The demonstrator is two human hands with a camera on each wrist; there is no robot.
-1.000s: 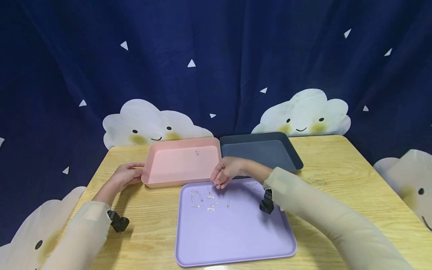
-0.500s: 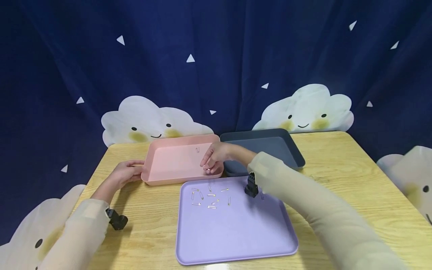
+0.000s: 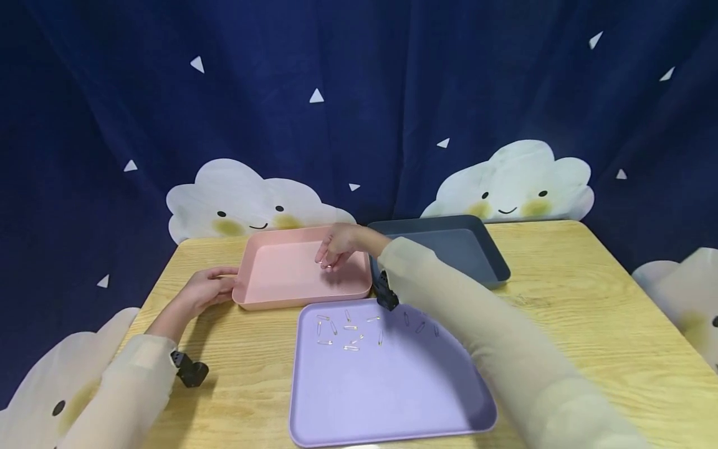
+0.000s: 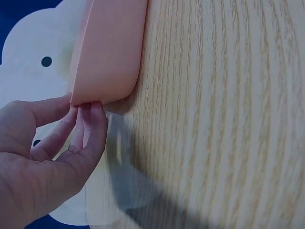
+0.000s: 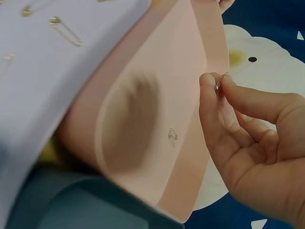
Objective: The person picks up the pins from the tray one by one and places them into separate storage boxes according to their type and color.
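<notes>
My right hand point(image 3: 336, 245) is over the pink tray point(image 3: 280, 271), pinching a small safety pin point(image 5: 220, 84) between thumb and fingertips. Below it, silvery safety pins point(image 5: 172, 137) lie on the pink tray's floor in the right wrist view; in the head view the hand hides them. At the tray's left end my left hand point(image 4: 52, 157) grips the edge, thumb at the rim and fingertips against the outer wall. Several gold-headed safety pins point(image 3: 350, 327) are spread over the far left part of the purple tray point(image 3: 387, 399). Darker safety pins point(image 3: 421, 327) lie farther right on it.
A dark blue-grey tray point(image 3: 449, 246) stands right beside the pink one, behind the purple tray. All three rest on a wooden table point(image 3: 561, 299). A dark blue curtain point(image 3: 359, 125) with clouds hangs close behind the table's far edge.
My right hand has moved from the purple tray's far edge, left and away from me, over the pink tray with the safety pin. The left hand has stayed at the pink tray's edge.
</notes>
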